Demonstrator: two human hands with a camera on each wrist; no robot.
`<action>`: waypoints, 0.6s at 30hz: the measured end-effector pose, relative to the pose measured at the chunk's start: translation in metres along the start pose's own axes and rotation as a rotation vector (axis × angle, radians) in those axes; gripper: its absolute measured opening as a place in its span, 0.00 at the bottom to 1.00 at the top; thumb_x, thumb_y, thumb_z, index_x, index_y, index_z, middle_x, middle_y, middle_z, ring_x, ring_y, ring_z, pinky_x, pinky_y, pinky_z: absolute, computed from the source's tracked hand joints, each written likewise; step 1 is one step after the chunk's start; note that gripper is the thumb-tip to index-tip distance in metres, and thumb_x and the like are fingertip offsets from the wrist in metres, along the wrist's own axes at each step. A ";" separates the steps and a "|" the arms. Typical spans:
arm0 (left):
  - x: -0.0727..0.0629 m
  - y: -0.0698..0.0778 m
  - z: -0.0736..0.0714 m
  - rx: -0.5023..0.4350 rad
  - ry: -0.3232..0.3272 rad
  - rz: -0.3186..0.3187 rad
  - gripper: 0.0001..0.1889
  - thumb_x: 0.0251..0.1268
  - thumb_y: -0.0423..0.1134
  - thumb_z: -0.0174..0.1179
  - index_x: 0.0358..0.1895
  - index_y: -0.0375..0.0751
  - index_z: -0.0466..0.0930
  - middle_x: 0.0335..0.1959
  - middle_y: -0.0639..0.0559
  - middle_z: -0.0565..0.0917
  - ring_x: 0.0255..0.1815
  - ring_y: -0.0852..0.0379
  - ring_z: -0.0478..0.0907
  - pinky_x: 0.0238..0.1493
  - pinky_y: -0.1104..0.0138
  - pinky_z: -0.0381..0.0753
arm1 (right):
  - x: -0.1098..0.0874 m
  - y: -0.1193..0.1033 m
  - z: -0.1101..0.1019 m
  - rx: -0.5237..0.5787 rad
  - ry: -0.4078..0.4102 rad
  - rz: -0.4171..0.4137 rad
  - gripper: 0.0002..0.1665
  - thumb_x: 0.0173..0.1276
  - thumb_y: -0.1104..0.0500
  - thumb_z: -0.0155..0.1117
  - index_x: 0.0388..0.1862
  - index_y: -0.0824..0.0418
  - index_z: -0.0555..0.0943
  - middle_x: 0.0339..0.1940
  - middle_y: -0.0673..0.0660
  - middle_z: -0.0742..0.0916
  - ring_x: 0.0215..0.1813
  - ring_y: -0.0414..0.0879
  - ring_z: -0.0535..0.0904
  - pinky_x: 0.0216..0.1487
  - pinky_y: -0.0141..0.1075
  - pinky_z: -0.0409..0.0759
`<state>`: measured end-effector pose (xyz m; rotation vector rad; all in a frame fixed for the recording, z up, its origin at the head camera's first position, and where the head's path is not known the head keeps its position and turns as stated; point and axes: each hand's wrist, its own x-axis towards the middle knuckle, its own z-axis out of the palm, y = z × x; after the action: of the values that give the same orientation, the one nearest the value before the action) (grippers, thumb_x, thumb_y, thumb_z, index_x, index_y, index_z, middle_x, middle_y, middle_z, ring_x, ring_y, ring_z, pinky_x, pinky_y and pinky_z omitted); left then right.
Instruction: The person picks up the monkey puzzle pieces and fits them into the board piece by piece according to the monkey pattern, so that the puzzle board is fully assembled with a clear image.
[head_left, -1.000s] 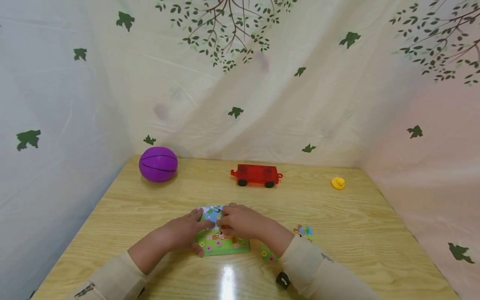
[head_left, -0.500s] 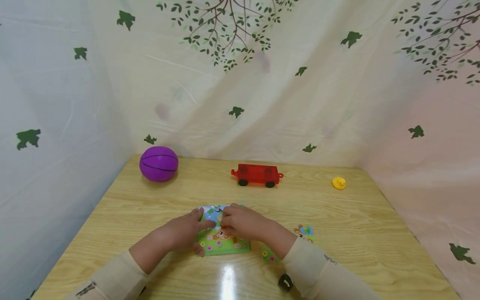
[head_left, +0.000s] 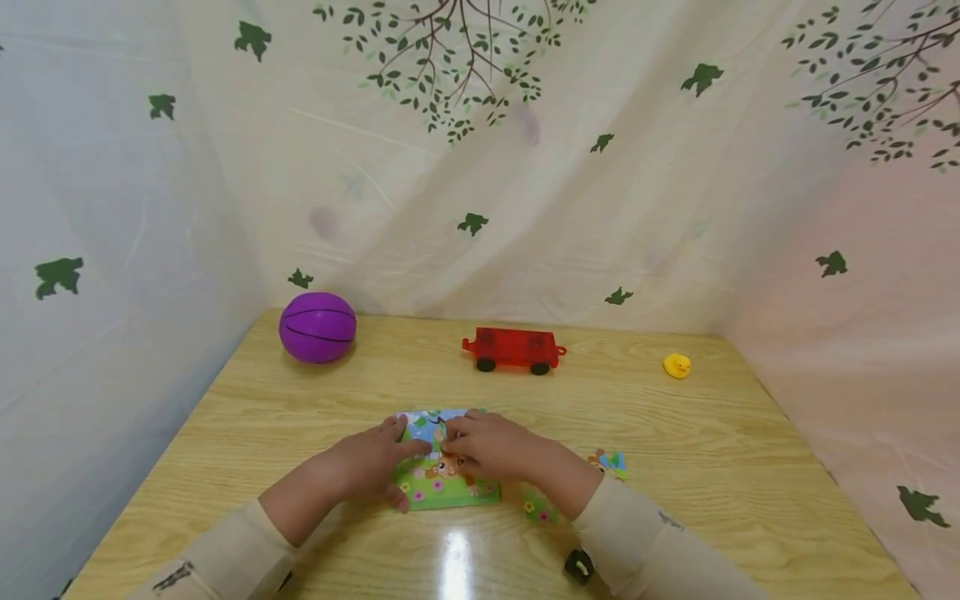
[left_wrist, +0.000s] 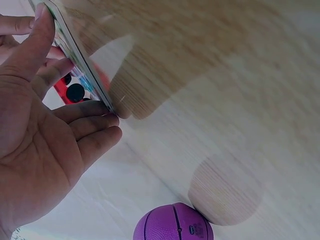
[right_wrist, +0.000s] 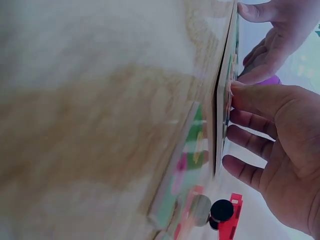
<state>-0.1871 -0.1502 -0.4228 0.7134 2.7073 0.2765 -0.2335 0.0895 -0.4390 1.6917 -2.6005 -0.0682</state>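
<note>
A jigsaw puzzle board [head_left: 450,498] with a picture of a brown animal, flowers and blue sky lies flat on the table. My left hand [head_left: 367,462] rests across its left side, fingers spread; in the left wrist view the thumb and fingertips touch the board's edge and face. Over the upper right part is my right hand [head_left: 495,450], its thumb and fingertips touching the picture. Whether a separate piece lies under those fingertips is hidden. Right of the board lie a green flowered puzzle piece [head_left: 540,506], partly behind the right forearm, and a blue-and-brown puzzle piece [head_left: 609,461].
A purple ball [head_left: 317,327] sits at the back left of the wooden table [head_left: 360,550]. Behind the board stands a red toy wagon [head_left: 515,348] with black wheels. A yellow toy duck [head_left: 677,366] is at the back right. A black object [head_left: 579,567] shows beside the right sleeve.
The right hand has shifted slightly rightward on the board, baring more of the animal's face. The black object beside its sleeve has moved right too. The left hand stays in place.
</note>
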 end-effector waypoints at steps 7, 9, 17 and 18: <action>0.001 0.000 0.000 0.007 0.010 0.004 0.45 0.43 0.60 0.73 0.70 0.57 0.70 0.75 0.29 0.58 0.75 0.31 0.56 0.65 0.39 0.70 | -0.016 0.002 -0.006 0.127 -0.003 0.047 0.20 0.73 0.51 0.60 0.62 0.53 0.80 0.62 0.53 0.79 0.62 0.46 0.75 0.64 0.42 0.77; 0.002 0.001 0.001 0.009 0.014 0.005 0.45 0.42 0.60 0.73 0.70 0.57 0.70 0.74 0.29 0.58 0.75 0.31 0.56 0.65 0.39 0.70 | -0.024 0.007 -0.006 0.143 0.013 0.095 0.22 0.73 0.51 0.60 0.63 0.53 0.78 0.64 0.54 0.78 0.65 0.47 0.73 0.66 0.44 0.75; 0.002 0.002 0.002 0.002 0.037 0.013 0.48 0.40 0.57 0.75 0.71 0.53 0.65 0.73 0.27 0.59 0.74 0.29 0.57 0.65 0.38 0.69 | -0.083 0.038 -0.019 0.212 0.029 0.360 0.23 0.71 0.52 0.63 0.61 0.59 0.78 0.56 0.55 0.81 0.59 0.52 0.77 0.60 0.47 0.79; 0.003 0.002 0.002 -0.001 0.039 0.011 0.49 0.40 0.57 0.75 0.71 0.53 0.65 0.73 0.26 0.59 0.74 0.29 0.57 0.65 0.37 0.69 | -0.091 0.041 -0.021 0.239 0.011 0.400 0.23 0.71 0.53 0.63 0.61 0.61 0.78 0.56 0.56 0.81 0.59 0.53 0.77 0.60 0.48 0.79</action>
<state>-0.1874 -0.1467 -0.4248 0.7305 2.7409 0.2972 -0.2332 0.1889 -0.4166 1.1793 -2.9790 0.2720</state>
